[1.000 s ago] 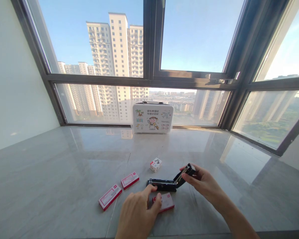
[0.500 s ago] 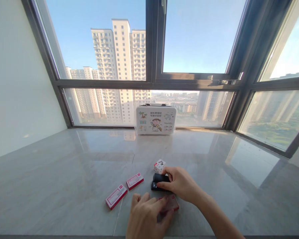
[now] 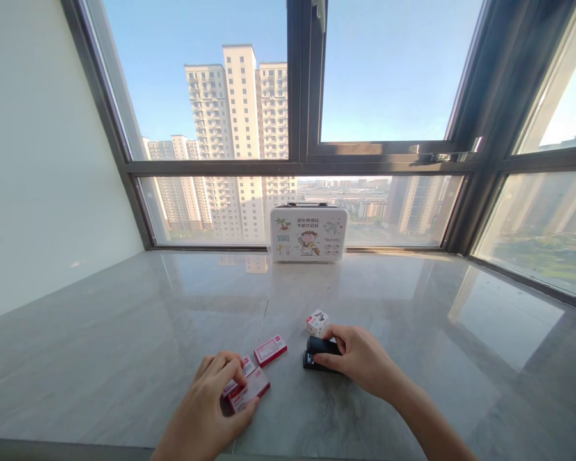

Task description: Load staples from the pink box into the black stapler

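Note:
My left hand (image 3: 206, 400) curls round a flat red-and-white box (image 3: 250, 389), thumb along its near side and fingers over its left end. Partly hidden under those fingers is a second red-and-white box (image 3: 248, 366), which the held box touches or overlaps. Just beyond lies a third such box (image 3: 270, 350), apart from my hand. To the right, my right hand (image 3: 360, 358) is closed over a black stapler (image 3: 317, 360) lying on its side on the stone sill, thumb on the near arm and fingers at the far one. Right behind the stapler stands a small white carton (image 3: 317, 321).
A white case with cartoon prints (image 3: 308, 237) stands upright against the window at the back. Dark window frames (image 3: 297, 168) border the grey marble sill (image 3: 173, 333), and a white wall (image 3: 33, 160) rises on the left.
My left hand has moved left, bringing the red-and-white box from in front of the stapler to beside the other two. My right hand stays on the stapler. The view has shifted slightly.

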Demonstrator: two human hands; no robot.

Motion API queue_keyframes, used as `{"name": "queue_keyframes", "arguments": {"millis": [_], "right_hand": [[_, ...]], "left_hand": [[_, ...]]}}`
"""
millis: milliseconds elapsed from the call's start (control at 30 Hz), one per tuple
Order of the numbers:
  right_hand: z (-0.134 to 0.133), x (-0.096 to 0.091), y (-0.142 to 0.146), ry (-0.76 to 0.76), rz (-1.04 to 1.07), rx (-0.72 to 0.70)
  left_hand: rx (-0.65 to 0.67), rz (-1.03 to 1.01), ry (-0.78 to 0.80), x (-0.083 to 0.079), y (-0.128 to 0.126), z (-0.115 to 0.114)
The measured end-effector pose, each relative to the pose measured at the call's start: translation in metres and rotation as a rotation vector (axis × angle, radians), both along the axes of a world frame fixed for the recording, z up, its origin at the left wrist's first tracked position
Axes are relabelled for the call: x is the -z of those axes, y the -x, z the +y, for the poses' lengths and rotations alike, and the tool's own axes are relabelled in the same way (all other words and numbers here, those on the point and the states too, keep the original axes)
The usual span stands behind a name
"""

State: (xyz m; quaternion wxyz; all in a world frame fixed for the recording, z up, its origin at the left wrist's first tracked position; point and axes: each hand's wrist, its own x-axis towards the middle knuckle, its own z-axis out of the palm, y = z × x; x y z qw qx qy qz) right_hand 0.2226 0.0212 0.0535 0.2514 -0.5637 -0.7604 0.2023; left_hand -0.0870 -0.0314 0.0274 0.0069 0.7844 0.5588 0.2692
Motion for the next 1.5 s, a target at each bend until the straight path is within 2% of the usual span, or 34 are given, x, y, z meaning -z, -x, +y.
{"name": "queue_keyframes", "arguments": {"millis": [133, 300, 533, 700, 833, 1000, 1100, 1233, 1333, 1500], "right_hand": [[-0.002, 0.0, 0.0, -0.006, -0.004, 0.003], [-0.003, 0.0, -0.001, -0.016, 0.005, 0.002], [-0.009, -0.004, 0.001, -0.024, -0.018, -0.003], [-0.016, -0.01, -0.008, -0.045, -0.035, 0.021], [-0.019, -0.001, -0.024, 0.014, 0.021, 0.097], [-0.028, 0.024, -0.037, 0.185, 0.333, 0.171], [-0.038, 0.031, -0.039, 0.274, 0.496, 0.157], [-0.042, 0.03, -0.029, 0.356, 0.588, 0.165], [-0.037, 0.028, -0.006, 0.36, 0.61, 0.141], [-0.021, 0.029, 0.051, 0.379, 0.606, -0.012]], "left_hand": [[0.102, -0.037, 0.083, -0.003, 0.0, 0.012], [0.157, -0.028, 0.078, -0.002, -0.006, 0.019], [0.32, 0.069, 0.131, -0.006, -0.028, 0.025], [0.171, 0.04, 0.07, 0.008, -0.057, 0.028], [0.109, 0.039, 0.031, 0.019, -0.088, 0.037], [0.09, 0.032, 0.018, 0.019, -0.129, 0.058], [0.081, 0.045, 0.008, 0.02, -0.142, 0.065], [0.128, 0.046, -0.073, 0.029, -0.142, 0.054], [0.133, 0.051, -0.133, 0.039, -0.133, 0.04], [0.047, 0.035, -0.211, 0.047, -0.093, 0.03]]}}
